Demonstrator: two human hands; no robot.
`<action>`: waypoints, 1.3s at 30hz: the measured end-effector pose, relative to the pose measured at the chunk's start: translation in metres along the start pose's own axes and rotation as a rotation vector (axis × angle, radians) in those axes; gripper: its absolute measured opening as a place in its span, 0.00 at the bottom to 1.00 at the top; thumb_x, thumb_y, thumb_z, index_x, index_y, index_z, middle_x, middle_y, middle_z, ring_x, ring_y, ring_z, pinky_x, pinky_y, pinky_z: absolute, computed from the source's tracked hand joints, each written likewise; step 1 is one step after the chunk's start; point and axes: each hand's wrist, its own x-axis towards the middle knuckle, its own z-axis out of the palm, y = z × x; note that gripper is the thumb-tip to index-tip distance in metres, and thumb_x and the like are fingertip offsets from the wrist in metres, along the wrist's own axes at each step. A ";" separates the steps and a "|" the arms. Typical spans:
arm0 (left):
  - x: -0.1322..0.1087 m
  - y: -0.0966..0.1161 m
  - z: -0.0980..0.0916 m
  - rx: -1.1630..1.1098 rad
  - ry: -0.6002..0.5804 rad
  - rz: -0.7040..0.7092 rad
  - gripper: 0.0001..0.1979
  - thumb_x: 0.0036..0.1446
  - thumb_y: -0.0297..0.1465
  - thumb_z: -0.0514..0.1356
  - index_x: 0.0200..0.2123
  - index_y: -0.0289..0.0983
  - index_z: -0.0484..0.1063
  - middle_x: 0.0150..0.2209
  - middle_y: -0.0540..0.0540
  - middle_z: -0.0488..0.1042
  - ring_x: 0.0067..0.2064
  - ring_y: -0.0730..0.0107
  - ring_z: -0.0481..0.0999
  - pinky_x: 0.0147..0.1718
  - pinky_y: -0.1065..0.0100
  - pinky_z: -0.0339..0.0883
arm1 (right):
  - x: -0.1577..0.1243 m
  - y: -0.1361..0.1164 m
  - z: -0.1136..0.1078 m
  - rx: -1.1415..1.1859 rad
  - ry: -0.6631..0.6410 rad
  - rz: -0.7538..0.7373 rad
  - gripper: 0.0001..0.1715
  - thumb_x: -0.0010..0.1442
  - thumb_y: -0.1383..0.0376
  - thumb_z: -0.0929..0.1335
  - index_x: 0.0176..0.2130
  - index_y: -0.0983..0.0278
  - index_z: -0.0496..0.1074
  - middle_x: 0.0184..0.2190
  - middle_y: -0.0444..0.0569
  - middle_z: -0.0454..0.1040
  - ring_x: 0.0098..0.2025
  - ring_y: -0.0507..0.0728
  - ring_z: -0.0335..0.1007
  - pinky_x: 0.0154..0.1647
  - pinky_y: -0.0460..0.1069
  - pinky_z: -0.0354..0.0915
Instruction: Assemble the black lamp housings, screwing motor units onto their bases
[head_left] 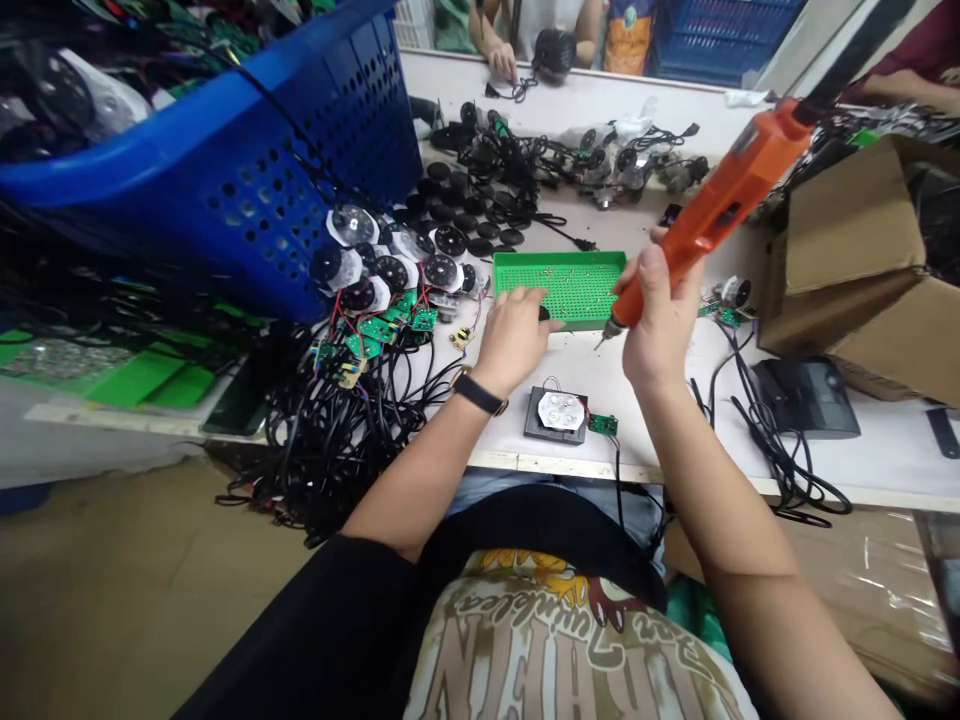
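Note:
My right hand (664, 320) is closed round an orange electric screwdriver (716, 205), its bit tilted down to the left above the table. My left hand (516, 340) is at the front left rim of a green perforated tray (622, 262) with small screws scattered in it. A small black part (544, 313) shows between its thumb and fingers; its exact kind is unclear. Nearer to me, a white lens plate (562, 411) lies on a dark block fixture (534, 425), wired to a green circuit board (603, 425) beside it.
A blue basket (315, 130) of parts stands at the left. Lamp heads (394, 272) with boards and tangled black cables (322, 440) lie below it. Black discs (457, 200) lie behind. An open cardboard box (847, 220) is at the right. Across the table, another person's hand (502, 60) is visible.

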 end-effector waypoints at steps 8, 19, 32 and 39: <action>-0.093 -0.019 -0.007 -0.275 -0.201 0.282 0.23 0.64 0.35 0.69 0.59 0.34 0.72 0.57 0.40 0.77 0.60 0.55 0.74 0.62 0.55 0.68 | -0.041 -0.064 -0.038 0.028 -0.215 0.231 0.21 0.62 0.48 0.75 0.47 0.57 0.74 0.36 0.47 0.78 0.29 0.54 0.75 0.22 0.47 0.65; -0.107 -0.024 0.027 -0.281 -0.044 0.318 0.28 0.59 0.38 0.72 0.59 0.36 0.71 0.53 0.40 0.78 0.57 0.51 0.72 0.58 0.52 0.67 | -0.057 -0.071 -0.030 0.213 -0.185 0.327 0.23 0.58 0.48 0.76 0.46 0.58 0.76 0.34 0.44 0.78 0.22 0.52 0.74 0.15 0.46 0.59; -0.119 -0.007 -0.003 -0.840 -0.321 -0.143 0.22 0.68 0.50 0.58 0.34 0.37 0.72 0.27 0.50 0.75 0.28 0.70 0.74 0.30 0.69 0.67 | -0.060 -0.074 -0.037 0.253 -0.152 0.306 0.20 0.60 0.52 0.76 0.47 0.60 0.77 0.32 0.43 0.77 0.22 0.51 0.74 0.20 0.47 0.68; -0.121 -0.004 0.007 -0.526 -0.256 -0.201 0.26 0.70 0.50 0.54 0.25 0.39 0.62 0.18 0.54 0.63 0.22 0.72 0.66 0.25 0.69 0.54 | -0.061 -0.072 -0.034 0.214 -0.170 0.340 0.20 0.60 0.50 0.76 0.45 0.59 0.76 0.31 0.42 0.76 0.21 0.51 0.71 0.20 0.48 0.67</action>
